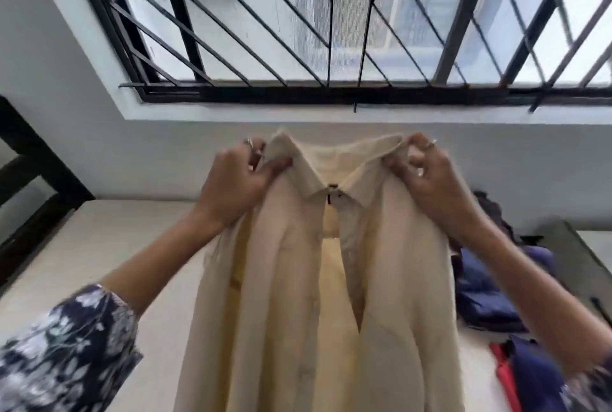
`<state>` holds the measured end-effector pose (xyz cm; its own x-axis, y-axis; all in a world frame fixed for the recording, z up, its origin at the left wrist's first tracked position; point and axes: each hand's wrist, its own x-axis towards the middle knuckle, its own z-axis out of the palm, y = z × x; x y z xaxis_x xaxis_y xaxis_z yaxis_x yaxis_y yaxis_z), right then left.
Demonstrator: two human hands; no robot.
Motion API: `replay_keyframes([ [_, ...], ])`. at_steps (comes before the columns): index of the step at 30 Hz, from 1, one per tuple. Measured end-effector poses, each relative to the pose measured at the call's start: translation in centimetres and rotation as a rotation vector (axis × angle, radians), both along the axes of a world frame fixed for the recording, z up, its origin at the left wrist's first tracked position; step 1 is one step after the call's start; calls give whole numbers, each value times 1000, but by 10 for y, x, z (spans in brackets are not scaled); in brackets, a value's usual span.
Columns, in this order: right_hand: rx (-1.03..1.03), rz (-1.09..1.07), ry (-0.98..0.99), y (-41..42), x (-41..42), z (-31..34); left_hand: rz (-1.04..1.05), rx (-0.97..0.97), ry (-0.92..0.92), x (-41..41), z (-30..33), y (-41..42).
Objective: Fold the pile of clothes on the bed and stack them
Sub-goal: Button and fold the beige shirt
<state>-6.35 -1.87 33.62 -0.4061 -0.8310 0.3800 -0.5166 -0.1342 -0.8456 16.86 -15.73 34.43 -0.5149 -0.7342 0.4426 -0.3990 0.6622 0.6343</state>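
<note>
Hanging between pinching left hand [236, 186] and right hand [430, 180], beige shirt [298, 295] hides the bed [82, 246]; blue clothes [490, 289] lie right.

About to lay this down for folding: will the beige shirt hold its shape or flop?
Probably floppy: the shirt hangs in loose vertical folds below the left hand and right hand, which pinch its shoulders. It looks thin and light, since light shows through the middle. The open front will likely splay when lowered onto the bed.
</note>
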Motion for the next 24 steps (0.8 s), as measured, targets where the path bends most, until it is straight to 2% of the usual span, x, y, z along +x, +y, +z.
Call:
replay_keyframes([
  [3,212,-9,-32,-46,-24,-127,55,150,-132,-21,-135,-40],
  [4,268,-5,-25,-62,-32,-186,63,193,-179,-30,-197,-57],
  [7,392,-29,24,-94,-50,-333,73,227,-322,-47,-345,-90],
  [11,487,-75,84,-120,-65,-484,92,191,-405,-69,-486,-111],
  [16,511,-93,168,-152,-92,-542,109,113,-438,-99,-551,-142],
  [20,554,-78,297,-190,-116,-537,101,86,-465,-121,-552,-173],
  [24,556,-195,444,-238,-137,-525,127,18,-505,-150,-538,-214],
])
